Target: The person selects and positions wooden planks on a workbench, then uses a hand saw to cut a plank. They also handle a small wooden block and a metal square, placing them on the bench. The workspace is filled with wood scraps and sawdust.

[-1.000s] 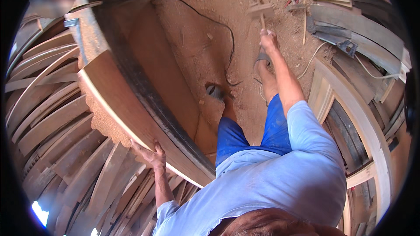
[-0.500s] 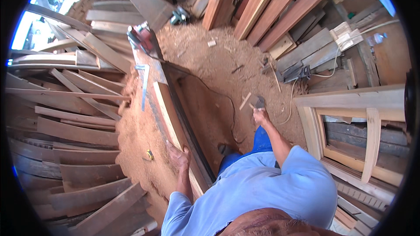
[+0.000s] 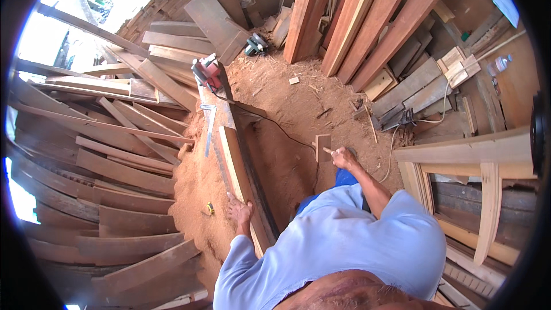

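My left hand point(image 3: 240, 211) rests on the pale wooden beam point(image 3: 234, 161), its fingers spread over the beam's left edge. That beam lies lengthwise on a dusty bench board point(image 3: 248, 159). In my right hand point(image 3: 345, 159), held out to the right of the bench, is a T-shaped wooden tool point(image 3: 323, 144) with a flat rectangular head across a short handle; its exact kind is unclear. A metal try square point(image 3: 210, 129) lies beyond the beam's far end. Left of my left hand, a yellow and black tape measure point(image 3: 210, 209) sits on sawdust.
A red power tool point(image 3: 207, 73) stands at the bench's far end, its cord point(image 3: 279, 125) trailing over the sawdust floor. A green power tool point(image 3: 255, 44) lies farther back. Stacked boards point(image 3: 135, 221) crowd the left. Reddish beams point(image 3: 379, 20) lean behind; a wooden frame point(image 3: 468, 148) stands right.
The view has shifted, so the surroundings sit farther right and lower. My right hand has turned the wooden tool, showing its head broadside. My left hand stays on the beam, with its fingers more spread.
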`<state>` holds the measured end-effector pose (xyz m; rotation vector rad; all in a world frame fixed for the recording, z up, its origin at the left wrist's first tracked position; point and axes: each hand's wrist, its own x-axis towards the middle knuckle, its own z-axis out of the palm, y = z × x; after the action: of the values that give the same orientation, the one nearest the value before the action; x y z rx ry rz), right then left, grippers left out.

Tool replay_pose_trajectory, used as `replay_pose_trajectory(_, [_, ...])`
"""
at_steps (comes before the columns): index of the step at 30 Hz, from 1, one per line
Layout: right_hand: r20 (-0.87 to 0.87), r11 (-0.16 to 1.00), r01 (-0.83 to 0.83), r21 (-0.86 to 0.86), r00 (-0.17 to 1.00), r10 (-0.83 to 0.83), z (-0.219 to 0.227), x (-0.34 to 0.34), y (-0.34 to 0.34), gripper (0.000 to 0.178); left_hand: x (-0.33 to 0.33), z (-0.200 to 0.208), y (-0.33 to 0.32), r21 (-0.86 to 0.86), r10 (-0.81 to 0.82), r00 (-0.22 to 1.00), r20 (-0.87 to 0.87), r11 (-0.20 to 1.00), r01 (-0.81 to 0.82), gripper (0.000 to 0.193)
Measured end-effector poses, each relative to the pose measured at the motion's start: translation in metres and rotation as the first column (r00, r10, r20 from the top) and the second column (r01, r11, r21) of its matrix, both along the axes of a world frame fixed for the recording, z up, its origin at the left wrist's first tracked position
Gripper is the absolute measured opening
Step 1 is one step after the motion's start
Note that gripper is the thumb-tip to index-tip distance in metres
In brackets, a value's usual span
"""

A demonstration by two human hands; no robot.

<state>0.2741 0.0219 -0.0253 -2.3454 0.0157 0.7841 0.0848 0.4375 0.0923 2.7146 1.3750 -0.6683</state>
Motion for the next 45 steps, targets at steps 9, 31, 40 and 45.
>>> replay_pose_trajectory(9, [0.284, 0.814, -0.558, -0.162, 0.764, 0.58, 0.057, 0.144, -0.087, 0.036, 0.187, 0.028, -0.172, 0.076, -0.347, 0.739, 0.577, 0.924, 0.375, 0.069])
replay_pose_trajectory(31, [-0.011, 0.591, -0.733, -0.336, 0.631, 0.776, 0.046, 0.344, 0.002, 0.029, 0.477, -0.09, 0.196, -0.177, 0.387, 0.796, 0.465, 0.922, -0.345, 0.071])
replay_pose_trajectory(40, [-0.133, 0.911, -0.27, -0.312, 0.962, 0.239, 0.083, 0.43, 0.036, 0.031, 0.466, -0.194, 0.302, -0.496, 0.682, 0.721, 0.125, 0.672, -0.55, 0.075])
replay_pose_trajectory(45, [-0.134, 0.976, -0.039, -0.216, 0.991, 0.01, 0.062, 0.438, 0.035, 0.037, 0.483, -0.187, 0.279, -0.415, 0.571, 0.801, 0.177, 0.782, -0.466, 0.073])
